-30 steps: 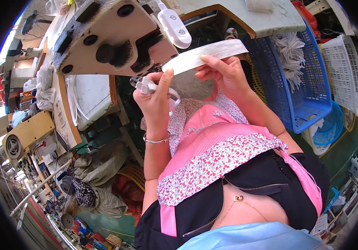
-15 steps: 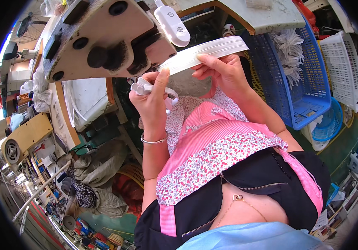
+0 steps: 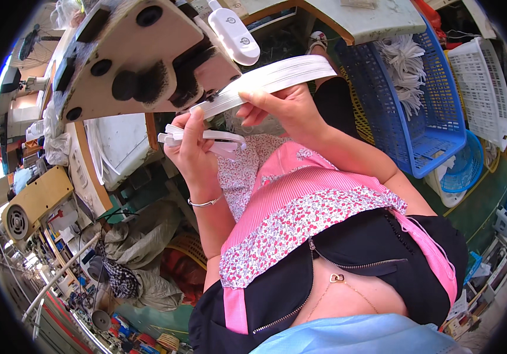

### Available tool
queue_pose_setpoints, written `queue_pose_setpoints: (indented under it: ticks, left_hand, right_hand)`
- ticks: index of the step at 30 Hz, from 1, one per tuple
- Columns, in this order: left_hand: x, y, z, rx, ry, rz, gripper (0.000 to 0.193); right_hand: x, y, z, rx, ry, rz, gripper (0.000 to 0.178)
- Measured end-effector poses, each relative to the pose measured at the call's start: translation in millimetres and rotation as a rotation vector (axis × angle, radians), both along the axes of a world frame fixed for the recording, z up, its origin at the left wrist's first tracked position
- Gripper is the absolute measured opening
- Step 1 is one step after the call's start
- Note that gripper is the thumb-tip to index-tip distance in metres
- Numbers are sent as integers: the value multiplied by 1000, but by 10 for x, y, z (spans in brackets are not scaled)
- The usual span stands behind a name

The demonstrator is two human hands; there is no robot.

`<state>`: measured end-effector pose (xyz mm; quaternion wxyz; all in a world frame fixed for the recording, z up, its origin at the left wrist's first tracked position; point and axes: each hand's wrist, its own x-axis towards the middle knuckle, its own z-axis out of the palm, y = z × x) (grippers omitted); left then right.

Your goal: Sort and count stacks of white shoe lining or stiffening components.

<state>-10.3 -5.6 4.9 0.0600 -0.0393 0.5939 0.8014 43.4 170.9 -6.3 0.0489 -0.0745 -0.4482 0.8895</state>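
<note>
Handling of the white band (image 3: 289, 72) appears partway along, the band held flat just right of the machine (image 3: 141, 65) and not yet released. The left hand (image 3: 191, 153) pinches its left end between thumb and fingers, also holding white strips (image 3: 225, 137); the right hand (image 3: 291, 112) pinches its near edge, fingers nearly closed.

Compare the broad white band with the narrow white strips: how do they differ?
The broad white band is clearly wider than the narrow white strips. The band runs in a gentle curve from the left hand past the right hand, while the strips are bunched and bent, held by the left hand alone. Both are white and in the left hand's grasp.
</note>
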Motion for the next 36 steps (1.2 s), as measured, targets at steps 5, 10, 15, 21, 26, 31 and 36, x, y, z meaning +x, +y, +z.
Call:
queue_pose_setpoints:
  ticks: [5, 10, 15, 21, 26, 31, 36]
  left_hand:
    - [-126, -136, -235, 293, -122, -188, 22]
    - [-126, 69, -147, 478, -281, -279, 27]
    - [-217, 156, -166, 78, -119, 13, 18]
    - [-345, -83, -117, 116, -1, 33, 13]
    - [-437, -180, -91, 104, 23, 20, 13]
    - [-522, -332, -77, 55, 33, 94, 14]
    - [-644, -532, -118, 60, 7, 130, 16]
  right_hand:
    - [-53, -123, 22, -21, 2, 31, 17]
    - [-78, -172, 27, 9, 24, 43, 16]
    - [-88, -195, 36, 66, 6, 64, 18]
    - [163, 157, 79, -73, -70, 95, 27]
    - [261, 325, 18, -50, -64, 5, 31]
    - [211, 197, 46, -166, -40, 49, 29]
    - [116, 70, 44, -59, -38, 76, 27]
